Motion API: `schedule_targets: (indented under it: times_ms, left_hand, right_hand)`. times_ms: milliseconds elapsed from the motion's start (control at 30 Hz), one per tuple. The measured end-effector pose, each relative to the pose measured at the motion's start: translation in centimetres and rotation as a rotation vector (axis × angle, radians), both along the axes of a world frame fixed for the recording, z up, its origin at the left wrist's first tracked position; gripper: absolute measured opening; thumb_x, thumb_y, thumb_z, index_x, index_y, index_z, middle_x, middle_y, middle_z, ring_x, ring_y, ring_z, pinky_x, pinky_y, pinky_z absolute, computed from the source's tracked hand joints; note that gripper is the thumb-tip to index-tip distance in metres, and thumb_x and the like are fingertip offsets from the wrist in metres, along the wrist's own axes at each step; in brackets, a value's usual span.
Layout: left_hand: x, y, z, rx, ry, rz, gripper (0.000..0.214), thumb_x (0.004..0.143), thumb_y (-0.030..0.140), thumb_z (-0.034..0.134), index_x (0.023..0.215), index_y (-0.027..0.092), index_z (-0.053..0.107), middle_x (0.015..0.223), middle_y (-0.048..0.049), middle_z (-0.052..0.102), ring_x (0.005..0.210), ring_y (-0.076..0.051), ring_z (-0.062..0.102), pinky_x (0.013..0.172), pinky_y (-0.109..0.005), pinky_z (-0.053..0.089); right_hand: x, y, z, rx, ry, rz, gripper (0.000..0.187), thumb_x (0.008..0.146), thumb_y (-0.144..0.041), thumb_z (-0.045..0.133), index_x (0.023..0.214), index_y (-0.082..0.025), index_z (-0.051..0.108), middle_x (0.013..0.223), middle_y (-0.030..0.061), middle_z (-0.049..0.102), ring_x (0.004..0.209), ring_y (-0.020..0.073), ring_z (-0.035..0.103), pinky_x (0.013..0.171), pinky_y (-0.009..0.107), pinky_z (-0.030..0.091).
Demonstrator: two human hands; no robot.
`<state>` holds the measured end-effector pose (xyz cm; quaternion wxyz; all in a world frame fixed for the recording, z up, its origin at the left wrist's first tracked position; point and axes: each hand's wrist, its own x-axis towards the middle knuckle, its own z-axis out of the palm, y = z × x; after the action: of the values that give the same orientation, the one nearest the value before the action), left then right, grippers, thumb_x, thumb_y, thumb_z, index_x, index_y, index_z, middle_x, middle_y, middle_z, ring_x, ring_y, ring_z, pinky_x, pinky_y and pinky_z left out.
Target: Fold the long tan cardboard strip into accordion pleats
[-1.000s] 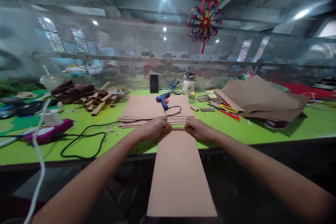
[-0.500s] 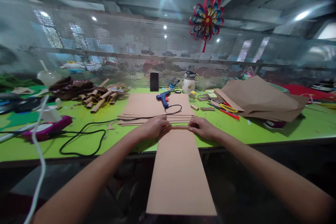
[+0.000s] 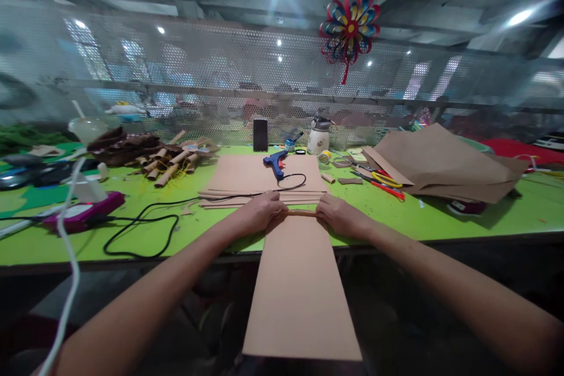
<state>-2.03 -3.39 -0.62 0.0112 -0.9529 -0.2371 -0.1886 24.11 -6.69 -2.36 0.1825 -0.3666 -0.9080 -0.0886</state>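
Observation:
A long strip of brown kraft paper (image 3: 303,288) runs from the table edge down toward me, its far end turned up into a narrow roll. My left hand (image 3: 263,210) pinches the left end of that roll, while my right hand (image 3: 341,214) grips the right end. The fingertips of both hands are curled and partly hidden. Just beyond the roll lies a stack of brown paper sheets (image 3: 238,170), and on top of it rests a blue glue gun (image 3: 277,163) with its black cord trailing left.
Left on the green table (image 3: 220,241) are a purple power strip (image 3: 88,211), the looping cord and rolled paper tubes (image 3: 170,167). Scissors (image 3: 381,177) and a large brown paper pile (image 3: 445,161) lie right. A bottle (image 3: 318,138) and a dark phone-like slab (image 3: 260,135) stand behind.
The view has shifted slightly. Both hands keep their hold on the paper's rolled end, with hardly any visible movement of the roll.

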Motion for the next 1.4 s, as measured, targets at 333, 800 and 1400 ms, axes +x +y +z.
schedule_targets:
  times_ms: [333, 800, 1400]
  left_hand:
    - [-0.3, 0.0, 0.7, 0.106, 0.121, -0.053, 0.026, 0.091, 0.021, 0.039, 0.093, 0.017, 0.064, 0.081, -0.0064, 0.052, 0.074, -0.015, 0.046, 0.067, -0.026, 0.036]
    - [-0.3, -1.1, 1.2, 0.118, 0.15, 0.005, 0.028, 0.089, 0.024, 0.042, 0.083, 0.017, 0.068, 0.076, -0.0075, 0.052, 0.069, -0.017, 0.047, 0.065, -0.028, 0.037]
    - [3.5, 2.5, 5.1, -0.59, 0.204, 0.036, 0.044, 0.082, 0.05, 0.043, 0.062, 0.013, 0.055, 0.054, 0.0023, 0.044, 0.054, -0.01, 0.036, 0.049, -0.021, 0.028]
  right_hand:
    - [-0.8, -0.9, 1.9, 0.116, -0.296, 0.037, 0.014, 0.085, -0.009, 0.046, 0.078, -0.01, 0.058, 0.08, 0.0111, 0.055, 0.08, 0.0208, 0.046, 0.07, 0.032, 0.037]
    - [-2.5, -2.1, 2.4, 0.195, -0.522, 0.046, 0.017, 0.084, -0.013, 0.051, 0.077, -0.007, 0.065, 0.072, 0.0129, 0.057, 0.074, 0.0231, 0.049, 0.061, 0.034, 0.034]
    - [-1.4, -2.3, 1.2, 0.417, -0.291, 0.023, 0.024, 0.088, -0.007, 0.039, 0.075, -0.01, 0.059, 0.072, 0.01, 0.051, 0.071, 0.0199, 0.041, 0.061, 0.033, 0.034]
